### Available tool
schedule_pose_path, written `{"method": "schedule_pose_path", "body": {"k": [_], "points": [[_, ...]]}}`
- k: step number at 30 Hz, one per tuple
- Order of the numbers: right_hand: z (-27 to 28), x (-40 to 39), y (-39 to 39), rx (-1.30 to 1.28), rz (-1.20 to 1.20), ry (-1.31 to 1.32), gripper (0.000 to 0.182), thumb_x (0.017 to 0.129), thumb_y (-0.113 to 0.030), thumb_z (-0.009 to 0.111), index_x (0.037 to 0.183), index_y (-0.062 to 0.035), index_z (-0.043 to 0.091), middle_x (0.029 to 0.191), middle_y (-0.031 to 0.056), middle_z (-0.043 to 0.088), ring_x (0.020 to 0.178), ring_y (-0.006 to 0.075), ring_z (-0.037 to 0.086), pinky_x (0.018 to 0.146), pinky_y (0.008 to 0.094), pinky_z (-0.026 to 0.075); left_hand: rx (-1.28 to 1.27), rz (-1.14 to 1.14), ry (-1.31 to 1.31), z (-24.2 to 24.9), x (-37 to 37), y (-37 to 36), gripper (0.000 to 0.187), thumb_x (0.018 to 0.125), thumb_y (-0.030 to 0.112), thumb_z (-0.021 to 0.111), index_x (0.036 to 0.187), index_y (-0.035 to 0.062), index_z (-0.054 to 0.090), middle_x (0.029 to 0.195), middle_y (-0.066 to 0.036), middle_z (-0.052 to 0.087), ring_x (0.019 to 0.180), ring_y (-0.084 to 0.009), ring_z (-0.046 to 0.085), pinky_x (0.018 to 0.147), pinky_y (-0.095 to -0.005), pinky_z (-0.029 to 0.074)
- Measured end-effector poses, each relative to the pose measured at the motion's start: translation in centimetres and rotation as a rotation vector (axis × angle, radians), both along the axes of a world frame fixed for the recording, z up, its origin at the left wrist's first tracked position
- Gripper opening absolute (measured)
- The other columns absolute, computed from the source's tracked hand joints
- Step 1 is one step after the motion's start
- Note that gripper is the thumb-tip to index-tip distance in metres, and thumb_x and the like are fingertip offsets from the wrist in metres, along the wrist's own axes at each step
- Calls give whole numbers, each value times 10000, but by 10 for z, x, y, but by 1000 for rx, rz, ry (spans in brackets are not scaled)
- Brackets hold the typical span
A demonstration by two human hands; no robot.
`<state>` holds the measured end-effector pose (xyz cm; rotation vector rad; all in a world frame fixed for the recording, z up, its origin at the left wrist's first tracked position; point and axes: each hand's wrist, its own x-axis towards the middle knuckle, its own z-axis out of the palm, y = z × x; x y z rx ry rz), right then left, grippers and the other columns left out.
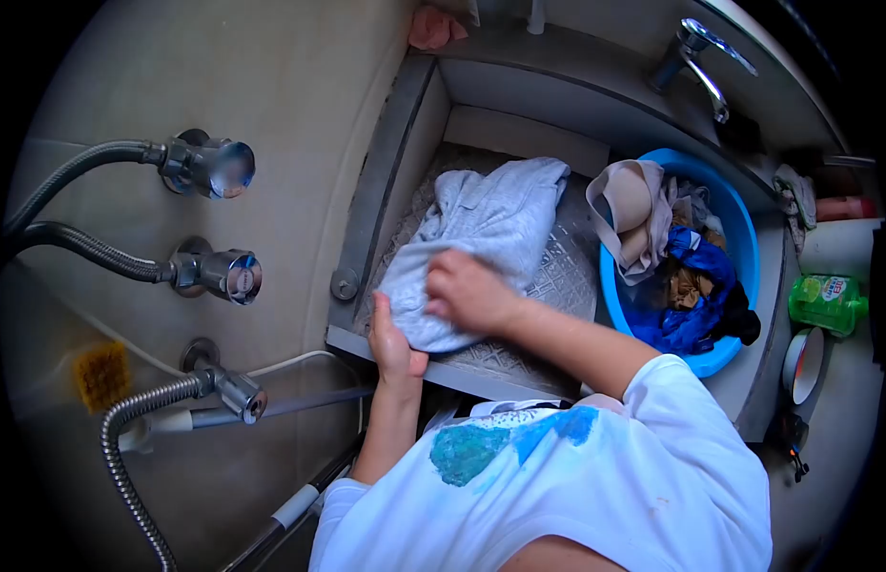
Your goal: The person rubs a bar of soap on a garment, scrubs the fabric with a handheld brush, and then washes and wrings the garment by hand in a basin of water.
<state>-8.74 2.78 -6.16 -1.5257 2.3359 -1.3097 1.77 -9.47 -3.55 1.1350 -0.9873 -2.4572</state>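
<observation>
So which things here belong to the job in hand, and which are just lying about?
Seemingly in the job:
grey garment, under your right hand, left hand at its edge
textured sink beneath it
blue basin of laundry, probably

Apparently just lying about:
yellow sponge
green bottle

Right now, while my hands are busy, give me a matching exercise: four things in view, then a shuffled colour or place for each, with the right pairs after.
Things:
1. garment
2. basin
3. bottle
4. sponge

Colours or places:
A. green
B. yellow-brown
C. under the right hand
D. bright blue, with clothes inside

Pairs: 1-C, 2-D, 3-A, 4-B
</observation>
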Motion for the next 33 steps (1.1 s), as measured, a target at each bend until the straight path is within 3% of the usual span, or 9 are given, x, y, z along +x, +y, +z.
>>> {"method": "schedule_pose_path", "body": {"k": [5,10,15,20,23,24,25,27,33], "points": [[-30,-57,47,102,-225,209,197,813,-215,661,899,-66,565,1000,128,555,941,308,559,863,393,471,-1,30,21,-5,-6,9,531,1003,357,467,1307,-79,469,1333,-189,524,1218,-298,529,1041,-416,415],[-47,-89,61,180,-613,-152,293,824,-190,678,988,-30,496,1030,166,496,907,359,547,842,421,463,52,-2,53,-3,-4,9,541,996,368,481,1314,-70,469,1341,-177,523,1226,-300,522,1050,-419,406],[-63,-53,39,-210,-828,-194,347,771,-122,650,1024,29,467,1022,215,477,992,367,473,908,420,403,109,-29,62,-4,-9,7,557,983,392,498,1327,-45,465,1348,-168,520,1232,-300,516,1057,-428,397],[-72,-44,56,-250,-878,-629,353,781,-56,559,1121,25,508,1063,141,549,950,258,543,900,351,438,91,-29,52,-2,-12,7,542,988,380,492,1328,-41,463,1343,-160,524,1227,-294,520,1051,-412,400],[-35,-55,76,-478,-808,-989,359,783,3,499,1139,-29,536,1017,33,548,859,119,516,691,236,439,-143,-51,72,4,-12,17,435,985,338,519,1251,-6,520,1244,-125,576,1122,-264,571,965,-365,440],[-13,-54,81,-601,-736,-1033,292,790,31,478,1067,-5,561,1013,41,576,948,129,533,885,256,422,-358,-78,92,7,-11,22,349,977,309,549,1176,23,577,1160,-94,616,1034,-239,609,891,-342,472],[7,-54,87,-579,-685,-1036,258,819,20,481,1061,-9,567,996,26,571,932,97,521,871,233,416,-359,-78,94,12,-8,25,349,977,309,549,1176,23,577,1160,-94,616,1034,-239,609,891,-342,472],[37,-52,99,-516,-513,-1048,227,850,-35,532,1071,-23,585,972,12,572,888,85,522,829,231,427,-957,-723,-15,33,-3,32,224,921,258,642,965,41,615,940,-58,619,825,-200,609,723,-326,471],[61,-25,144,268,-35,-714,297,857,-185,653,1097,-15,618,960,101,642,892,190,604,819,315,478,-982,-1296,619,63,-34,79,207,820,142,727,942,-1,641,913,-78,614,790,-179,598,703,-289,469]]}}
